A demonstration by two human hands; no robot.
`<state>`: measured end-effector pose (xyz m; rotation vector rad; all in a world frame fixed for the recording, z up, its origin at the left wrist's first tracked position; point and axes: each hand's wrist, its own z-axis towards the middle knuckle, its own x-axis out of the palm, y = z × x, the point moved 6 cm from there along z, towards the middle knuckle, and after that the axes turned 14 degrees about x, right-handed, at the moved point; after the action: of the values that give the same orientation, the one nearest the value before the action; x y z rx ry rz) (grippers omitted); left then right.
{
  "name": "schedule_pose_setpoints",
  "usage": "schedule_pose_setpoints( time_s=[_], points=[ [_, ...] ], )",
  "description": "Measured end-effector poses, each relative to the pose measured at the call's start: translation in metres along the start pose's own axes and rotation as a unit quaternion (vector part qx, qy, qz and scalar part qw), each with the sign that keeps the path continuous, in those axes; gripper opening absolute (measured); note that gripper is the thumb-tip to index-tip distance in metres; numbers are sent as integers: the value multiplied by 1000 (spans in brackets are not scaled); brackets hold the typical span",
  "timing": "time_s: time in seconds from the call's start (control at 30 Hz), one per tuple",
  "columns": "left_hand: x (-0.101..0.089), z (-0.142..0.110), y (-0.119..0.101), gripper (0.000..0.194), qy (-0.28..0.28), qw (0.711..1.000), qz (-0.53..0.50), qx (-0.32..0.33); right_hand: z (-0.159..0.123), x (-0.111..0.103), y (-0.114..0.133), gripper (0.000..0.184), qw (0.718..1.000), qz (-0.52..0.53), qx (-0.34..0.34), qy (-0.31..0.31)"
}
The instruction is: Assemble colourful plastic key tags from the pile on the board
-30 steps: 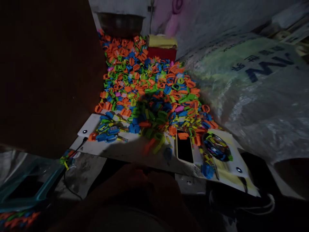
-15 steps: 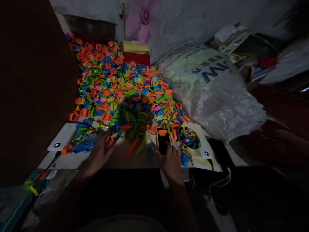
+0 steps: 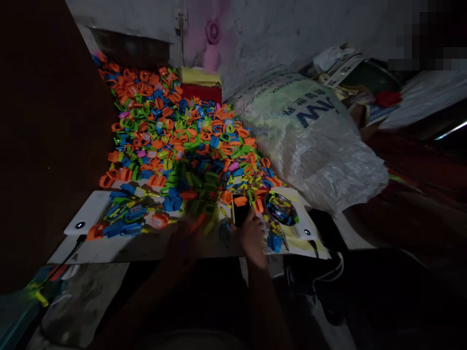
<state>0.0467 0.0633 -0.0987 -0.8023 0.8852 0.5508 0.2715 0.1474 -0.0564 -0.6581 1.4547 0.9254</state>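
Note:
A big heap of small orange, green and blue plastic pieces [image 3: 182,131] covers the floor and spills onto a white board [image 3: 109,243]. My right hand [image 3: 251,236] is closed around the lower end of a dark phone [image 3: 240,210] lying on the board. My left hand [image 3: 184,243] hovers over the board beside loose green and orange pieces; it is dark and smeared by motion, so its fingers do not show. A small round dish [image 3: 281,209] of coloured pieces sits just right of the phone.
A large clear plastic sack [image 3: 314,141] with printed letters lies at the right. A red and yellow box [image 3: 200,85] and a metal basin [image 3: 131,48] stand by the far wall. A dark panel [image 3: 44,121] fills the left side. Cables run off the board's corners.
The view has lifted and both hands have come into sight. My right hand has taken hold of the phone. My left hand has shifted right from the blue pieces.

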Motion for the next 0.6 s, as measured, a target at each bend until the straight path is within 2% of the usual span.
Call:
schedule_pose_setpoints(
  time_s=[0.13,0.23,0.33,0.4,0.5,0.57,0.6],
  points=[
    [-8,-17,-3,68,-53,997,-53,2,9,-10,-12,100,996,84,13,34],
    [-18,-19,-4,63,-66,994,-88,-9,22,-19,-30,100,968,225,38,101],
    [-27,-18,-6,60,-60,989,-133,-35,30,-23,-46,82,907,371,58,192],
    [-33,-19,-10,59,-65,983,-163,-49,27,-21,-54,72,848,451,86,264],
    [-42,-19,-18,60,-77,968,-228,-73,11,-19,-57,68,752,535,121,365],
    [-48,-16,-28,62,-91,950,-288,-74,-4,-23,-53,70,719,564,122,388],
    [-52,-12,-34,63,-103,938,-324,-65,-12,-26,-50,71,716,571,116,385]
  ],
)
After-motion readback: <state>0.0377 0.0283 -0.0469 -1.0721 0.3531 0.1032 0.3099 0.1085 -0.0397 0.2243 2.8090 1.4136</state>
